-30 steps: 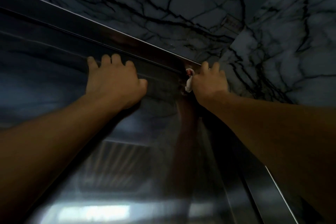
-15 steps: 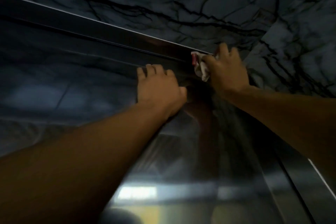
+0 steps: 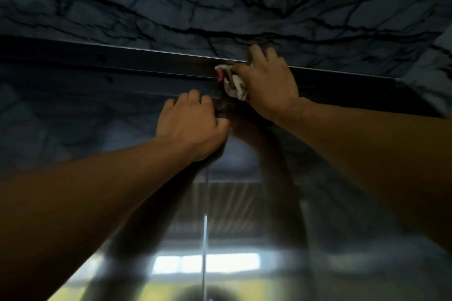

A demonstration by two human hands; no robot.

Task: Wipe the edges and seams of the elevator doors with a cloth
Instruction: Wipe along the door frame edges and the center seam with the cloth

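Elevator doors [image 3: 122, 203] of brushed steel fill the lower part of my view, and I take the dark metal header [image 3: 122, 63] that runs across above them as my landmark. Left of the middle, my left forearm rises from the lower corner, and my left hand [image 3: 190, 124] rests against the steel just below the header, knuckles up and fingers bent over, holding nothing that I can see; whether the fingertips hook onto a lip there I cannot tell. Directly beneath that hand the centre seam [image 3: 205, 239] between the two door panels runs down as a thin bright line, with a pale blurred reflection of a window across it low on the doors. Just right of the seam, my cloth [image 3: 234, 85] is pressed onto the header's face and lower edge, white and crumpled with a small red patch at its left end. My right hand [image 3: 266, 80] grips the cloth, fingers curled over the header's upper edge and thumb tucked against the fabric, touching the left hand's side almost but still apart. Above the header, dark veined marble [image 3: 244, 2] spreads across the whole width.
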